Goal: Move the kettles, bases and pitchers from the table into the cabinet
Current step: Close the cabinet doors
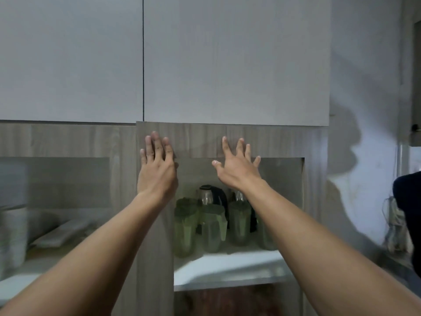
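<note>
Inside the open cabinet compartment, several green translucent pitchers stand on a white shelf. Behind them stand two steel kettles with black handles, one on the left and one partly hidden by my right wrist. My left hand lies flat with fingers spread on the wood-grain frame above and left of the opening. My right hand is raised, fingers spread, against the frame's lower edge above the pitchers. Neither hand holds anything.
Two grey upper cabinet doors are closed above. A left compartment holds blurred white plates and a flat tray. A white wall with shadows is to the right, with a dark object and cords at the right edge.
</note>
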### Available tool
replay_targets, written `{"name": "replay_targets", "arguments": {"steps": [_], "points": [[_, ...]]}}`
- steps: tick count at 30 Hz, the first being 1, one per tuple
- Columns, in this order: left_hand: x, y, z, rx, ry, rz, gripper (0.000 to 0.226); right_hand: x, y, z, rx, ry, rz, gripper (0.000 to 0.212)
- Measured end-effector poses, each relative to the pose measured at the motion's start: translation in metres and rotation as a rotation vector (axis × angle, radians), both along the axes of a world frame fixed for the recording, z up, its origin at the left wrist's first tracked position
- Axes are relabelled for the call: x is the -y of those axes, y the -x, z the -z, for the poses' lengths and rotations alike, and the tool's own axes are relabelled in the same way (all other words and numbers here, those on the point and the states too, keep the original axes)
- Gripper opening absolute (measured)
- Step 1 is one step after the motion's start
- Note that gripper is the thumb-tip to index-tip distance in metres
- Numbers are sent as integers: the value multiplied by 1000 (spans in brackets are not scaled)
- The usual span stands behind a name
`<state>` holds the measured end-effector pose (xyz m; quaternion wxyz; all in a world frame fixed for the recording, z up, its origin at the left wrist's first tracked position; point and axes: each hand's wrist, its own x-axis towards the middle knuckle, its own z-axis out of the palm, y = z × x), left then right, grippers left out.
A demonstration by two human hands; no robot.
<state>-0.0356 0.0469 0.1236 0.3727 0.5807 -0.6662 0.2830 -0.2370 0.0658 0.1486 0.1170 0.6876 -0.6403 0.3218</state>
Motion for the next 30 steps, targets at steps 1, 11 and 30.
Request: {"name": "replay_targets", "arguments": {"steps": [1,11,30], "points": [[5,1,3,-12,-20,27,65,6,2,2,-12,0,0,76],[52,4,18,-99,-75,129,72,48,8,12,-42,9,-35,77],[18,-11,0,-60,-246,117,61,12,-6,8,56,-81,-47,73]]}}
